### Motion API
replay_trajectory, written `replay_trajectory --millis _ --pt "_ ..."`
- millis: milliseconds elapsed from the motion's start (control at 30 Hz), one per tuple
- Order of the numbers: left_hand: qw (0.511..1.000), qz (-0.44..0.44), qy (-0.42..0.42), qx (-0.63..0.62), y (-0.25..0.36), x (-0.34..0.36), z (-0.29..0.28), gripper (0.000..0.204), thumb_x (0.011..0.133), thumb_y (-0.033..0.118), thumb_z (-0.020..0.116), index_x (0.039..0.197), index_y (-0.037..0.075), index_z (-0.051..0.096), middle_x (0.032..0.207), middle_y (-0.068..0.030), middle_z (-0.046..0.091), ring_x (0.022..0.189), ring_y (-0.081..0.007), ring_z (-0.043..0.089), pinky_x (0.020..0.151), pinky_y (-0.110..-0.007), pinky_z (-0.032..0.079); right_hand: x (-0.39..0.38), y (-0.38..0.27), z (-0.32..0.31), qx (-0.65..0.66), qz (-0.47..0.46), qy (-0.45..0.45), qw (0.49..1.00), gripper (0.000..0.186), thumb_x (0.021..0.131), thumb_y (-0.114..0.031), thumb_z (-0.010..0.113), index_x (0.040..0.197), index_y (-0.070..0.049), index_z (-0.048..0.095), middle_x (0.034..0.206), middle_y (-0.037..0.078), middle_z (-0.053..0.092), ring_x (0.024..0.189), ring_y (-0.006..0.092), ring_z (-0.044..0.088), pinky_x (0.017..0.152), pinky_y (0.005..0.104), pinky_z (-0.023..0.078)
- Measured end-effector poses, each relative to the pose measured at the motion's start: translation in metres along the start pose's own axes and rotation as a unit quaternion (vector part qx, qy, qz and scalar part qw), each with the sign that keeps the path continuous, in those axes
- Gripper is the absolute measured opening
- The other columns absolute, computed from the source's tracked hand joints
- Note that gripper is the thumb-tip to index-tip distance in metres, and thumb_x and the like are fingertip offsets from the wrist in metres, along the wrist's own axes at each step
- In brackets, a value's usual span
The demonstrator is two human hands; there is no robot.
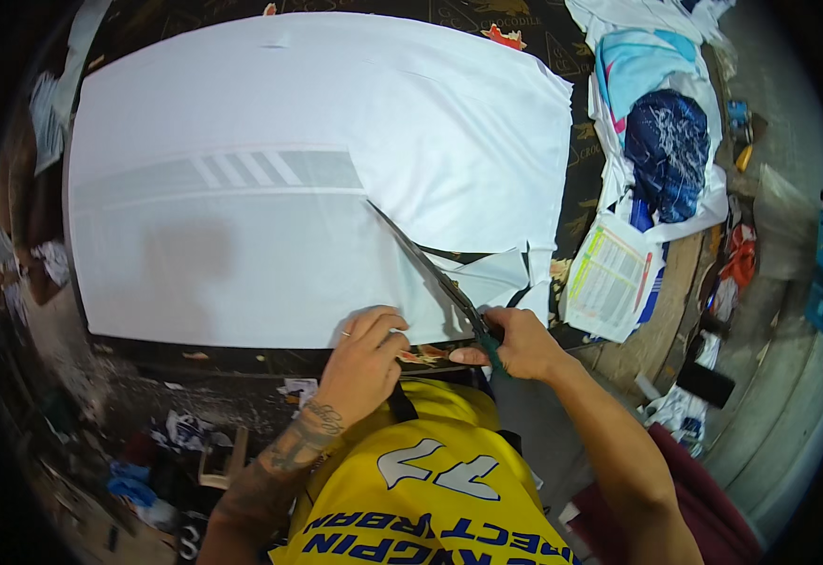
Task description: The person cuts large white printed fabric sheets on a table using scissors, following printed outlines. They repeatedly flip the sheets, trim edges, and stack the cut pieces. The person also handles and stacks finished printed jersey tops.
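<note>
A large sheet of white fabric (pixel 195 273) is spread over the dark table, with a grey band and slanted white stripes across its left half. My right hand (pixel 527 344) grips long scissors (pixel 441 280) by their green handles. The dark blades point up and left across the cloth, their tip at the right end of the grey band. To the right of the blades the cloth is cut through, and a loose flap (pixel 496 275) lies folded there. My left hand (pixel 366 353) is closed at the near edge of the fabric, fingers curled over it, thumb side toward the scissors.
Right of the fabric lie a printed paper sheet (pixel 609 282), a dark blue bundle (pixel 668 151) and light blue cloth (pixel 639 71). The dark patterned tabletop (pixel 430 14) shows beyond the far edge. A black phone-like slab (pixel 705 381) sits lower right. At the left edge, another person's arm (pixel 23 188) shows.
</note>
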State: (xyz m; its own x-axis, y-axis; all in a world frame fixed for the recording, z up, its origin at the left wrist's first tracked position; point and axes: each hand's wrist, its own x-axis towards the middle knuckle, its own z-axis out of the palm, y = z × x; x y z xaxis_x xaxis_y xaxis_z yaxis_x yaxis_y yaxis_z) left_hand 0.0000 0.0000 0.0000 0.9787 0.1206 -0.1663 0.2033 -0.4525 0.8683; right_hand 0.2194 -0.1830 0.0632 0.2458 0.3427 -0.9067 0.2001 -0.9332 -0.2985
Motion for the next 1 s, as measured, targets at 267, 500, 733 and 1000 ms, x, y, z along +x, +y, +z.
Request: replay_trajectory --millis 267,500,733,1000 --pt "0.998 0.035 -0.053 -0.007 -0.014 0.007 -0.021 0.033 0.078 0.0 0.068 0.111 -0.003 0.07 0.133 -0.0109 0.061 0.139 -0.0308 0.051 0.117 -0.049 0.041 0.017 -0.054 0.042 0.102 0.021 0.042 0.994 0.077 0.075 -0.068 0.091 0.104 0.001 0.076 0.083 0.013 0.074 0.077 0.025 0.07 0.075 0.0374 0.056" --pt "0.994 0.026 -0.107 -0.028 -0.026 0.002 -0.017 0.033 0.084 0.005 0.065 0.114 -0.005 0.072 0.137 -0.0169 0.062 0.139 -0.0362 0.05 0.12 -0.051 0.038 0.036 -0.08 0.061 0.249 -0.017 0.068 0.966 0.071 0.076 -0.064 0.092 0.093 0.003 0.074 0.077 0.009 0.07 0.071 0.0176 0.061 0.069 0.035 0.051" --pt "0.995 0.029 -0.1 -0.01 -0.018 0.004 -0.018 0.031 0.084 0.009 0.067 0.112 -0.003 0.073 0.132 -0.018 0.064 0.135 -0.0369 0.054 0.118 -0.052 0.041 0.049 -0.084 0.062 0.313 0.015 0.039 0.949 0.063 0.079 -0.059 0.093 0.089 0.001 0.077 0.072 0.003 0.067 0.066 0.012 0.059 0.06 0.0292 0.048" --pt "0.957 -0.026 0.202 0.206 -0.053 0.076 -0.079 0.051 0.085 0.018 0.07 0.134 0.006 0.064 0.134 -0.0104 0.06 0.13 -0.0294 0.053 0.109 -0.051 0.037 0.03 -0.06 -0.111 -0.026 -0.031 -0.102 0.994 0.06 0.091 -0.061 0.082 0.1 -0.003 0.07 0.075 0.004 0.06 0.071 0.0169 0.057 0.066 0.035 0.047"
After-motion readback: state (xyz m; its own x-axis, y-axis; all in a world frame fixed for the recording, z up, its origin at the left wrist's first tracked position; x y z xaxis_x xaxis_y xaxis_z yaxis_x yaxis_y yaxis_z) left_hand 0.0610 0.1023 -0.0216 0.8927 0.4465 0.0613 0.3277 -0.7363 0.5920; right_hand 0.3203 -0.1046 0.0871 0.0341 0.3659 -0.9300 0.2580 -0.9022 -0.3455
